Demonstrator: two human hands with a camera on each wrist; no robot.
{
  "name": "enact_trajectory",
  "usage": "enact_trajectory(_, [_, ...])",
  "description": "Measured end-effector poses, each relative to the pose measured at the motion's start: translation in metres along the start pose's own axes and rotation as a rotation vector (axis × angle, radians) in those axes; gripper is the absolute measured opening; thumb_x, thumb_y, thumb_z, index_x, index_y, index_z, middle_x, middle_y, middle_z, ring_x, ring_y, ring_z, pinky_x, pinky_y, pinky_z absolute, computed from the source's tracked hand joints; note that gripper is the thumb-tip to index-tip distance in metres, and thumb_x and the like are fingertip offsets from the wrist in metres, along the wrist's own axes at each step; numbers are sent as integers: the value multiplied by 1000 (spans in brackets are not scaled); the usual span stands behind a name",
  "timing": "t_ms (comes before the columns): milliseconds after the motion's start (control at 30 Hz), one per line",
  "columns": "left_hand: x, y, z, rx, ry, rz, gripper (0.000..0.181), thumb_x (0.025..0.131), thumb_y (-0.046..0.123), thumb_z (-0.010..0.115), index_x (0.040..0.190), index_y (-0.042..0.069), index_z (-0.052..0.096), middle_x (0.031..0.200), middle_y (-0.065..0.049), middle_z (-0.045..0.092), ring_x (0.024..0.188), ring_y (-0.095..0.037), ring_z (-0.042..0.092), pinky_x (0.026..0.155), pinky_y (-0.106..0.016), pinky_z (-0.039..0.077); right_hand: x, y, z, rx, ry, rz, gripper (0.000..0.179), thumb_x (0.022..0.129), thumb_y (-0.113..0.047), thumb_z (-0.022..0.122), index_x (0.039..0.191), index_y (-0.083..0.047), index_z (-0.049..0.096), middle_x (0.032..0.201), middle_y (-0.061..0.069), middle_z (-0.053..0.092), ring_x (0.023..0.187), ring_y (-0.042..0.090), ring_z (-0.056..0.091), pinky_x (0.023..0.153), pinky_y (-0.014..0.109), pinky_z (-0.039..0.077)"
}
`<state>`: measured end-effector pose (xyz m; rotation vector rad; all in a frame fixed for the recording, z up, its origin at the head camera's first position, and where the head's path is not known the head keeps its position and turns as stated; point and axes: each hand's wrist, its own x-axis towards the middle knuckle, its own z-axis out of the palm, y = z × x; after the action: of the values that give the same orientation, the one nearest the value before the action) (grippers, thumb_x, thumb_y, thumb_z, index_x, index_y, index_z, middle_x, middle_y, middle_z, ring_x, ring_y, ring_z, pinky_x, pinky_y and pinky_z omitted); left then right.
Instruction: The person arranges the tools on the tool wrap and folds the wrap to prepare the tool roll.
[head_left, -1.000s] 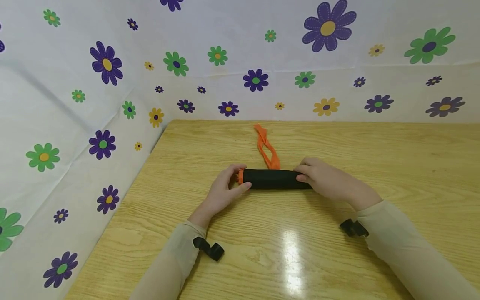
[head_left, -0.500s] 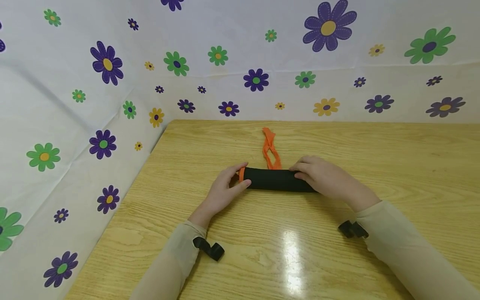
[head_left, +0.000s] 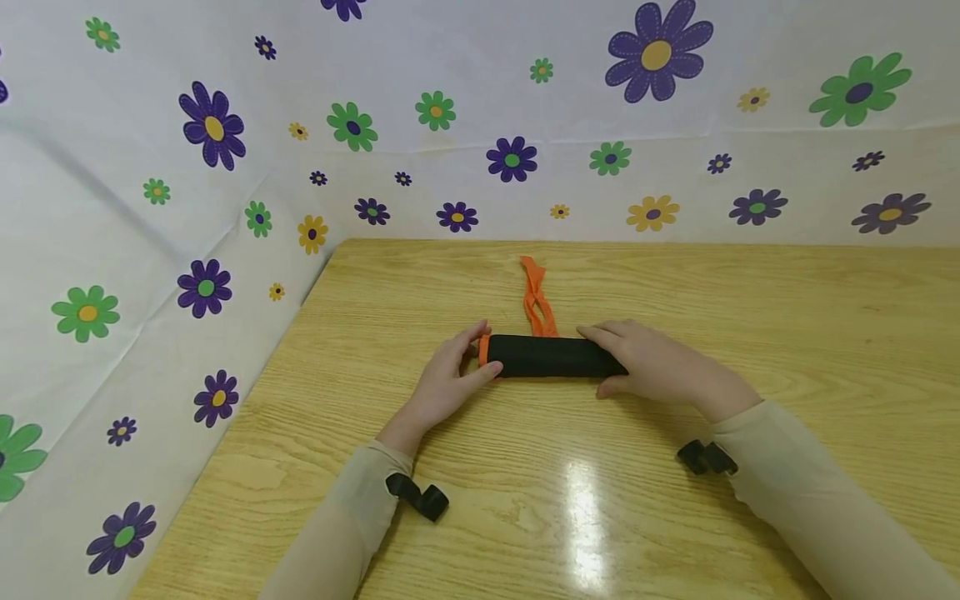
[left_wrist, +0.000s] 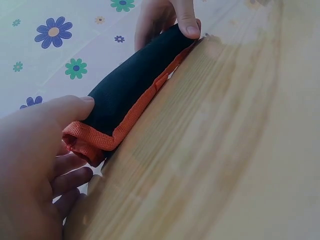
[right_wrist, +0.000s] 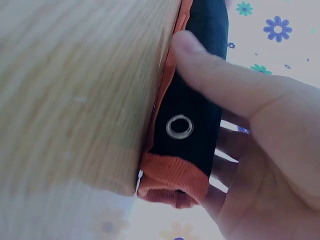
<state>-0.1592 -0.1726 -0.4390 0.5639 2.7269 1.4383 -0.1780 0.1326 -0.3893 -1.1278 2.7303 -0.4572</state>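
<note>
A black fabric roll (head_left: 551, 357) with orange edging lies crosswise on the table. Behind it stretches an orange tie strap (head_left: 533, 275), partly twisted. My left hand (head_left: 442, 383) holds the roll's left end, thumb on the near side and fingers behind. In the left wrist view, the orange trim (left_wrist: 102, 137) shows at that end beside the curled fingers. My right hand (head_left: 663, 362) grips the right end, fingers over the far side. The right wrist view shows its thumb (right_wrist: 192, 52) across the black cloth, near a metal eyelet (right_wrist: 180, 136). The head view hides the roll's right tip.
The wooden table (head_left: 480, 517) runs up to a white flowered cloth (head_left: 465, 183) at the back and left. Black bands with small holders sit on both sleeves (head_left: 352, 500). A bright reflection shows on the table's near part.
My right thumb has moved from the roll's top down to its near side. The roll dipped at its right end, then levelled. The strap's far end has shifted slightly right and closer.
</note>
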Motion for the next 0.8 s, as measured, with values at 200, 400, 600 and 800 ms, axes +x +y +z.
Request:
enact_trajectory(200, [0,1,0,-32,9,-14,64,93,31,64,146,7,38,141,-6,48,113,-21,52,105,-45,33,-3,2,-4,31,-6,-4,83,79,-34,77,144,1,38,138,24,45,125,43,42,101,55,36])
enact_trajectory(400, [1,-1,1,-144,34,-44,58,97,26,58,146,3,35,143,-13,44,113,-28,50,101,-47,35,-6,4,-11,78,3,0,84,78,-37,77,143,2,40,140,24,43,127,44,40,102,56,34])
enact_trajectory(600, [2,-1,3,-196,57,-78,51,101,24,49,145,1,36,138,-13,47,121,-25,49,101,-42,38,-11,10,-15,85,31,17,75,84,-39,71,141,1,42,139,24,44,126,44,39,103,58,32])
enact_trajectory(800, [1,6,1,-228,123,-82,44,102,28,46,138,2,46,129,-11,56,111,-23,55,97,-41,41,-29,23,-19,83,96,94,68,92,-41,61,141,2,42,139,24,44,127,45,38,103,59,31])
